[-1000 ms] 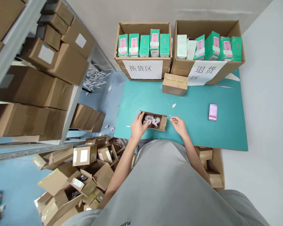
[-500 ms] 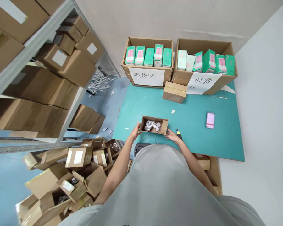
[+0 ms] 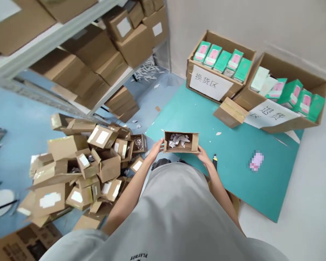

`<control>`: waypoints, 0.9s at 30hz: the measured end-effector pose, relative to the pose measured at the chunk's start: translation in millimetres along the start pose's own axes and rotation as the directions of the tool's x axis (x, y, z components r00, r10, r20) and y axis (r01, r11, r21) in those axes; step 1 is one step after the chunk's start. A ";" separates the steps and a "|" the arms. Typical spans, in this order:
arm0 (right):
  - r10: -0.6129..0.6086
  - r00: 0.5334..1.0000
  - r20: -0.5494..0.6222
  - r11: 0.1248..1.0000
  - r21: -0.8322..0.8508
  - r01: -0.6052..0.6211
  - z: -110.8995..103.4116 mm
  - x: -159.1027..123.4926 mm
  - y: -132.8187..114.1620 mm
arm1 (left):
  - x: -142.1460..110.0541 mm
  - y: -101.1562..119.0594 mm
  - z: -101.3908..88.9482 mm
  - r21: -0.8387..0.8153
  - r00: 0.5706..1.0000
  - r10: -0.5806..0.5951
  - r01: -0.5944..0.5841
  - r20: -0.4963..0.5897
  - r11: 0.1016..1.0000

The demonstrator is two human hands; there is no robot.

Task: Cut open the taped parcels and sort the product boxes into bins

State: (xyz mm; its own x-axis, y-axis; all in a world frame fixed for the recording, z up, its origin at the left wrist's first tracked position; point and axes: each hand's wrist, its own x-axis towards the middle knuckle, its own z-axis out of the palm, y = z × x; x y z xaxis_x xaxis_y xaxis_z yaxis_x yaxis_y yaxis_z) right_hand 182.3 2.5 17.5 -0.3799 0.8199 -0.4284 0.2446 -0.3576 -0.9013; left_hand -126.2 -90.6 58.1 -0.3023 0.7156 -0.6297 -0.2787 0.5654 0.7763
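Observation:
Between my two hands is a small open cardboard box (image 3: pixel 194 143), with crumpled paper (image 3: pixel 178 140) inside it. My left hand (image 3: pixel 155 149) grips the box's left end and my right hand (image 3: pixel 203 155) its lower right corner. The box is at the table's near left edge, in front of my body. Just right of my right hand, a utility knife (image 3: pixel 215 161) with a black and yellow handle lies on the table.
On the green table (image 3: pixel 233 174) stand two large cartons, the left carton (image 3: pixel 190 74) and right carton (image 3: pixel 312 121), both holding green boxes. A closed cardboard box (image 3: pixel 230 113) sits before them. Opened boxes (image 3: pixel 70 163) heap on the floor at left, below a loaded shelf (image 3: pixel 108 92).
Both hands have taken hold of the box's ends, and it has come to the table edge. My view has turned left towards the heap of boxes. The knife has come into sight.

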 end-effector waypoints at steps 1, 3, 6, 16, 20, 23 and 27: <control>-0.004 1.000 0.024 1.000 -0.015 0.004 9.2 3.6 -6.3 | -4.5 -0.3 -10.6 -0.025 1.000 0.007 -0.008 -0.023 1.000; -0.012 0.997 0.081 0.998 -0.065 0.017 30.8 10.9 -19.9 | -16.0 -1.6 -34.9 -0.078 0.997 0.029 -0.035 -0.076 0.996; -0.016 0.981 0.195 0.989 -0.143 0.044 71.8 20.3 -41.0 | -40.3 -7.8 -78.4 -0.155 0.981 0.061 -0.090 -0.182 0.984; -0.023 0.812 0.584 0.944 -0.255 0.210 292.0 31.0 -90.9 | -145.8 -75.6 -247.9 -0.380 0.806 0.036 -0.318 -0.591 0.869; -0.044 0.693 0.720 0.926 -0.231 0.299 398.1 26.2 -105.3 | -187.0 -104.4 -308.2 -0.403 0.703 -0.032 -0.369 -0.711 0.838; -0.058 0.607 0.792 0.914 -0.203 0.352 477.4 22.1 -119.2 | -210.6 -115.4 -351.1 -0.386 0.618 -0.066 -0.401 -0.784 0.831; -0.113 0.524 0.844 0.917 -0.115 0.383 588.2 21.2 -147.1 | -228.5 -101.2 -413.3 -0.285 0.512 0.003 -0.483 -0.859 0.828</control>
State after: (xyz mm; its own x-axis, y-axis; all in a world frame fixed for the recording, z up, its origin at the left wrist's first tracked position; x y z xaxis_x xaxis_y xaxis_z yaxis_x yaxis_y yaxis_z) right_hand -386.5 -190.5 102.9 -0.9798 0.0924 -0.1772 0.1813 0.0378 -0.9827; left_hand -405.7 -480.8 111.6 -0.9386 0.0155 -0.3448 -0.3448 0.0055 0.9387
